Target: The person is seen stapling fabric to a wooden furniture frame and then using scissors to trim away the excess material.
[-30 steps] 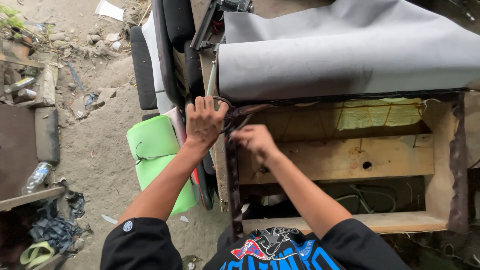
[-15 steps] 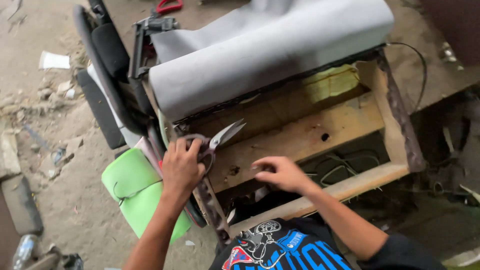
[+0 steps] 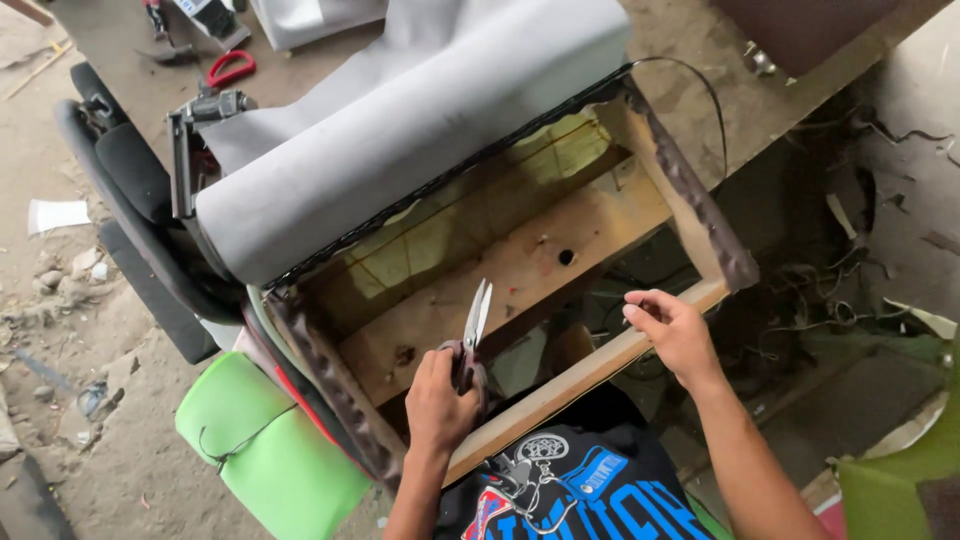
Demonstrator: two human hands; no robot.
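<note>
Scissors (image 3: 474, 330), one pair, in left hand (image 3: 440, 400); right hand (image 3: 672, 332) on one wooden frame (image 3: 520, 270).

One pair of scissors (image 3: 474, 330); one wooden frame (image 3: 560, 255); one grey fabric roll (image 3: 420, 120); two hands.

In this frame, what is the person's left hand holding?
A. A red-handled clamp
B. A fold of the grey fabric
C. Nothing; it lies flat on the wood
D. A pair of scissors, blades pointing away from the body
D: the left hand grips the scissors over the wooden frame, blades pointing up and away, while the right hand rests at the frame's near rail.
</note>
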